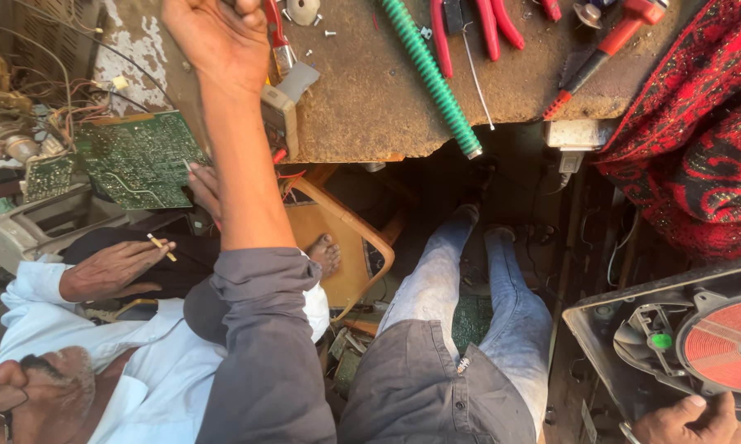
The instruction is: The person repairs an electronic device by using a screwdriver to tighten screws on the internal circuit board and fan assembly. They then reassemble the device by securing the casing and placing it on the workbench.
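Note:
My left hand [218, 37], on a grey-sleeved arm, reaches far forward over the worn brown workbench [370, 90]. Its fingers are curled into a fist at the frame's top edge, and anything inside them is hidden. A red-handled tool [276, 37] and a beige box [278, 115] lie just right of it. My right hand [687, 421] grips the near edge of a dark grey machine housing [625, 329] with a red disc [728, 341] and a green knob [660, 340]. My legs in pale jeans [502, 304] stretch under the bench.
A person in a white shirt [140, 370] sits at my left, one hand [111, 267] holding a thin stick, beside a green circuit board [140, 156]. On the bench lie a green ribbed hose [436, 78], red pliers [494, 25] and a red screwdriver [604, 49]. Red patterned cloth [699, 148] hangs right.

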